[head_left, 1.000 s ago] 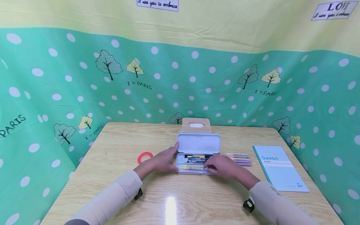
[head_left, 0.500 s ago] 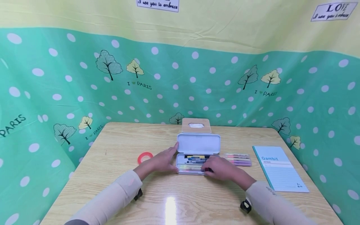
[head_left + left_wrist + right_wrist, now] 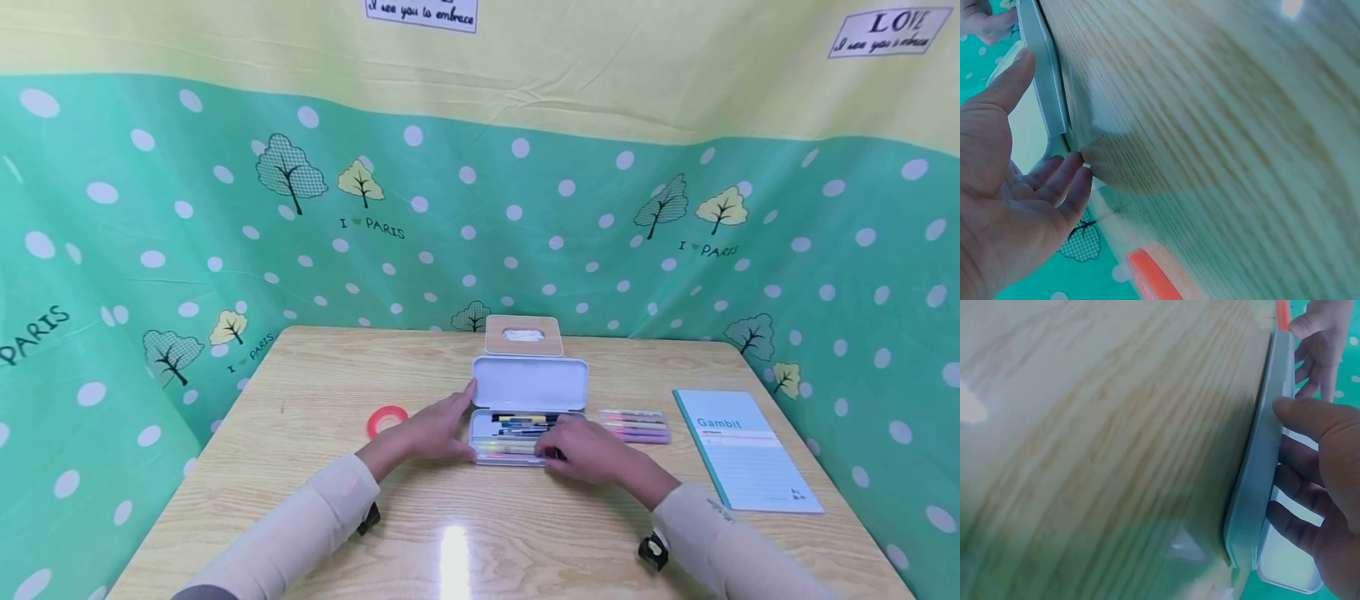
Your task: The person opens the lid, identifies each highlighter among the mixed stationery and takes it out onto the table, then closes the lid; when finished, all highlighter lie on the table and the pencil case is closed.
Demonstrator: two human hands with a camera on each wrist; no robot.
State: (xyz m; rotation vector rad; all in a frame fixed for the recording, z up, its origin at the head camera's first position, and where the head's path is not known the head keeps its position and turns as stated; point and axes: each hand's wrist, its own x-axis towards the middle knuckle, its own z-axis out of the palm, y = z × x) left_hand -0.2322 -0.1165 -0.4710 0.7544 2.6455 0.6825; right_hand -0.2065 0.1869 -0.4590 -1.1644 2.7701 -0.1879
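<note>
A white pencil case (image 3: pixel 530 383) lies open, lid tilted back. Its tray holds several dark pens (image 3: pixel 521 427) at the rear and pale highlighters (image 3: pixel 506 447) in front. My left hand (image 3: pixel 435 427) braces the case's left end. Its thumb touches the front corner and its fingers reach, fairly straight, toward the lid side. My right hand (image 3: pixel 585 448) is over the tray's right part. In the right wrist view, the right thumb (image 3: pixel 1300 415) rests on the front rim. The other fingers dip into the tray; their tips, and anything between them, are hidden.
A red tape roll (image 3: pixel 386 419) lies left of the case. A clear pack of pens (image 3: pixel 637 427) lies on its right, with a light-blue notebook (image 3: pixel 750 454) farther right. Behind the lid stands a wood-topped tissue box (image 3: pixel 523 335). Polka-dot cloth surrounds the wooden table (image 3: pixel 337 367).
My right hand has shifted slightly left along the tray, then stayed nearly still over the last half second. The left hand and the case have not moved.
</note>
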